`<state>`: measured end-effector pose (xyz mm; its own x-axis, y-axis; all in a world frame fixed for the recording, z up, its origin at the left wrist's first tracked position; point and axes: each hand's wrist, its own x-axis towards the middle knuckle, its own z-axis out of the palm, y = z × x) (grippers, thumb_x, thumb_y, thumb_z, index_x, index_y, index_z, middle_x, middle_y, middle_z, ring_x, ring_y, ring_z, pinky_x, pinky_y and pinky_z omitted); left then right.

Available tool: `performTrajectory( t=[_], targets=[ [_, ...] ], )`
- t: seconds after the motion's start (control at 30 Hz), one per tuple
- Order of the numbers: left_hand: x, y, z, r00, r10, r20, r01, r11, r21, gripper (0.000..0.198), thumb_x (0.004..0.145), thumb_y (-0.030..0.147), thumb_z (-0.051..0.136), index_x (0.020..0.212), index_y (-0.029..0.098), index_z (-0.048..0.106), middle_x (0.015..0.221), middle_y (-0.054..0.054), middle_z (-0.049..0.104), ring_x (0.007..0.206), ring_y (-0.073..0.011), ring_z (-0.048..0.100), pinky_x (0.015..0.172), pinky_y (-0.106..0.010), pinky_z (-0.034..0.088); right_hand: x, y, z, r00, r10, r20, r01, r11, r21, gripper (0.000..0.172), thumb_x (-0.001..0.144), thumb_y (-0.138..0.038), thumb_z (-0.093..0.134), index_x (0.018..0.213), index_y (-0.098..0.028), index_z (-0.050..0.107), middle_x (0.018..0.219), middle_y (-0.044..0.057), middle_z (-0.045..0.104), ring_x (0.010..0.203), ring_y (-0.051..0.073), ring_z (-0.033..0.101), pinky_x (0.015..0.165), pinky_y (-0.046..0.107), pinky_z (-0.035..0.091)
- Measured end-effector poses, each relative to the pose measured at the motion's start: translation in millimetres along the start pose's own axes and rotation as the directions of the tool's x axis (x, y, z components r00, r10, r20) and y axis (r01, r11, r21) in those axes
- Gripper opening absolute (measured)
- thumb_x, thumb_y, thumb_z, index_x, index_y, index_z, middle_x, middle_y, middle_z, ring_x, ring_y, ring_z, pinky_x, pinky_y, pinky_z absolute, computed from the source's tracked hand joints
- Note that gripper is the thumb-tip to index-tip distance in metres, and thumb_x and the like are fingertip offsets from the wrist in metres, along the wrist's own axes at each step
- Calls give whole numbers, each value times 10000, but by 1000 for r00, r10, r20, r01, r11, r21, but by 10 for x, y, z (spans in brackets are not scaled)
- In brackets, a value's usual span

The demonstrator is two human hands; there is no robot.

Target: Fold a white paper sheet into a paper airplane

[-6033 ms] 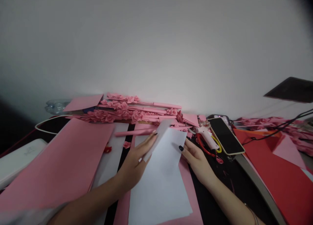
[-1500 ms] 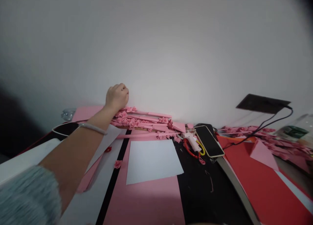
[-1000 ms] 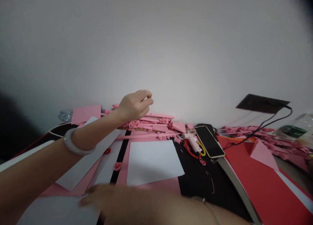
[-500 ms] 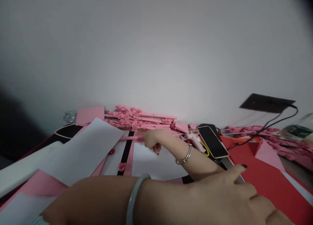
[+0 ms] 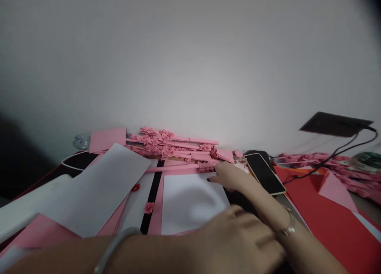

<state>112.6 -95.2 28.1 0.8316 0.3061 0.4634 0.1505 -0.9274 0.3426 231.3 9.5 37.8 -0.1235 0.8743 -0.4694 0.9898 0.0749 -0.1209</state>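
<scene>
- Head camera looks forward and down at a desk, with both hands reaching toward a white sheet, the thing nearest to them.
- Right hand: open, fingers stretched flat toward the left. Its dark-nailed fingertips are at the far right corner of the white sheet, touching or just above it; the picture cannot settle which. Nothing shows gripped. A thin bracelet circles the wrist.
- Left hand: blurred, crossing above the near edge of the white sheet and over the right forearm. Whether it is open or closed cannot be told. A pale bangle circles its wrist.
- In the way: the left forearm covers the near edge of the white sheet, and the right hand hides most of a pink glue gun beyond the sheet's right corner.
- Beneath the white sheet lies pink card.
- Left of the white sheet: a long, slanted white sheet and a loose paper rose.
- Beyond the white sheet: pink paper roses on long pink stems.
- Right of the white sheet: a black smartphone and red card.
</scene>
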Motion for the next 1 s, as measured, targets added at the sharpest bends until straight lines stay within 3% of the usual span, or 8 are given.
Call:
performTrajectory(
  t=[0.07,0.2,0.27,0.37,0.5,0.67,0.77,1.0],
  targets=[
    [-209,-231,-200,973,-224,62,219,973,73,150,861,189,470,913,192,610,917,-69,665,860,-221,593,800,-348,430,-94,186,224,990,52,-128,-52,999,0,306,802,-361,586,933,-88,630,1012,240,663,964,350,627,749,393,465],
    [-620,-713,-453,622,-783,10,738,591,327,255,814,338,566,962,132,589,1007,-145,645,919,-306,604,753,-382,449,-87,395,590,964,126,-235,-111,991,75,318,782,-426,585,847,-115,592,890,218,669,838,349,638,660,388,436],
    [-759,-874,-472,453,-892,12,826,424,371,324,796,405,562,937,115,580,960,-160,655,888,-320,627,716,-367,452,-38,436,679,963,103,-248,-71,988,134,281,775,-433,582,749,-153,564,782,151,665,729,293,631,596,343,411],
    [-857,-988,-432,346,-938,21,865,328,381,361,777,444,532,914,111,564,924,-173,658,862,-341,640,670,-365,455,-7,464,700,966,20,-257,42,971,233,235,811,-383,534,716,-169,544,710,79,642,656,217,599,553,294,384],
    [-897,-1014,-377,322,-947,-13,903,303,304,373,770,486,517,929,148,518,885,-128,646,760,-303,647,604,-348,454,-76,527,635,963,-146,-225,237,856,460,266,883,-383,444,883,-161,592,833,48,661,709,168,599,559,246,415],
    [-971,-1010,-238,519,-828,-212,847,531,-2,218,815,338,511,980,199,484,1084,-85,575,985,-247,584,827,-362,455,-138,661,594,961,-172,-216,262,323,909,370,775,-430,641,1023,-156,625,855,52,683,669,161,613,549,241,431],
    [-988,-1005,-131,516,-815,-263,771,576,-271,321,817,264,525,1127,223,451,1264,-76,498,1229,-240,438,1020,-390,350,-151,705,586,978,-21,-209,210,130,969,435,694,-412,719,1048,-171,636,829,56,706,601,165,626,537,257,446],
    [-976,-1024,-77,489,-859,-155,575,450,-683,721,821,284,568,1437,283,193,1530,-38,202,1405,-227,191,1138,-383,224,-163,793,593,970,82,-231,226,68,972,489,602,-403,749,1036,-196,662,840,86,743,615,236,684,543,314,492]
  ],
)
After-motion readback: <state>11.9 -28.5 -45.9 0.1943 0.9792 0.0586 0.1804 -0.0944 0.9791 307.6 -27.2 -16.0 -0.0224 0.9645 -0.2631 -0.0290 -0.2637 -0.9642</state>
